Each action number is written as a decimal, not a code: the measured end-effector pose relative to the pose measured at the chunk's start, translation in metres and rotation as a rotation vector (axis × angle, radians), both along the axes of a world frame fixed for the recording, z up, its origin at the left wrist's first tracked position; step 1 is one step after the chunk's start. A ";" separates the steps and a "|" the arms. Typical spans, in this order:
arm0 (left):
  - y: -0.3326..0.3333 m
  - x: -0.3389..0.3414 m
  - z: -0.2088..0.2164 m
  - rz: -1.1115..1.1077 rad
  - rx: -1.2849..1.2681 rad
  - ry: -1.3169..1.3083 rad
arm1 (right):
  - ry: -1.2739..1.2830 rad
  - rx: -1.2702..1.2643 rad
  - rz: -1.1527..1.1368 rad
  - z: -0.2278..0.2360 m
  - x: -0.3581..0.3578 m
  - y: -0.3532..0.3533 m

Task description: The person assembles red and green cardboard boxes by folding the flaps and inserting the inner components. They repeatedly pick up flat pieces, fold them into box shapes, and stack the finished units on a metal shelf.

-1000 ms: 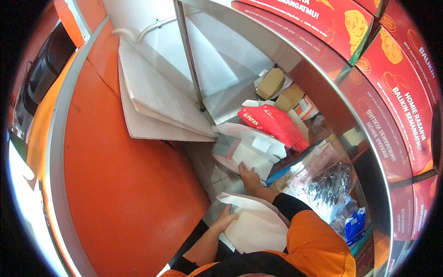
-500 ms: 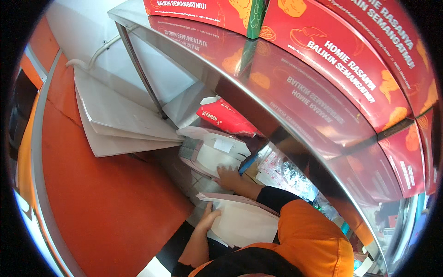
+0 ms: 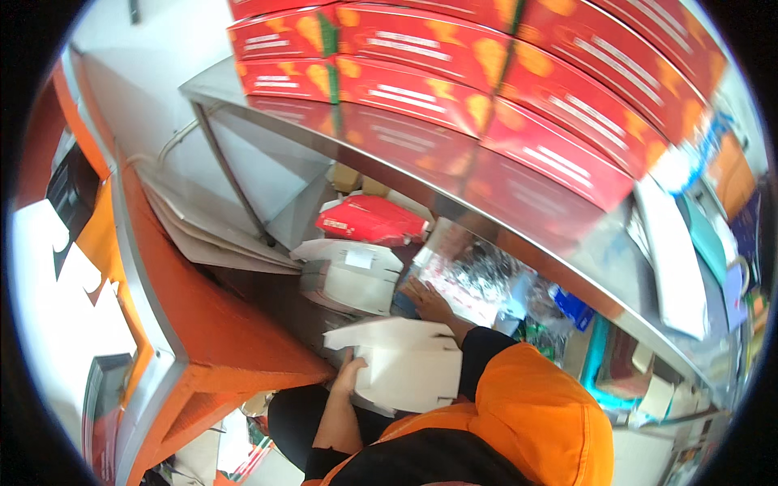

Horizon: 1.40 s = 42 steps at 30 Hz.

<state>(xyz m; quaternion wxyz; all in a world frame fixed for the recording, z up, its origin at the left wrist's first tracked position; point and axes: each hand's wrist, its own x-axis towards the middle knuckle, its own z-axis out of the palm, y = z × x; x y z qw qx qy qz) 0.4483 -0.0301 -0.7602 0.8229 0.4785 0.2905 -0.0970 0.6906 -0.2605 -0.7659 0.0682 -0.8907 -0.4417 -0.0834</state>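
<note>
My left hand (image 3: 348, 376) is closed on the edge of some flat, unfolded cardboard box blanks (image 3: 415, 364), pale side up, held in front of my body. Beyond them, low under the steel table, lies another stack of pale box blanks (image 3: 344, 283) with a small white label on top. Just right of that stack is my right hand (image 3: 429, 301), fingers spread and slightly blurred, with nothing visible in it. Farther back sits a red folded carton (image 3: 369, 220).
The steel table (image 3: 356, 146) overhangs from the right, bearing stacked red boxes (image 3: 413, 109). Clear plastic packaging (image 3: 482, 271) lies beneath it. An orange counter (image 3: 219, 324) stands at left, with large cardboard sheets (image 3: 203, 231) leaning behind it.
My view has turned, showing more of the table and counter. My right hand has shifted from the labelled stack's near edge to its right side. The left hand keeps its hold on the blanks.
</note>
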 end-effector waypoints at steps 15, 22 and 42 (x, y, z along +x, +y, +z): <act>-0.030 -0.086 0.043 0.164 0.027 -0.013 | 0.329 0.140 -0.142 -0.033 0.025 -0.041; -0.036 -0.124 0.018 0.201 -0.020 0.094 | 0.243 -0.085 -0.224 0.010 0.089 -0.072; -0.024 -0.079 0.039 0.106 0.148 0.178 | 0.411 -0.327 -0.292 0.051 0.132 -0.018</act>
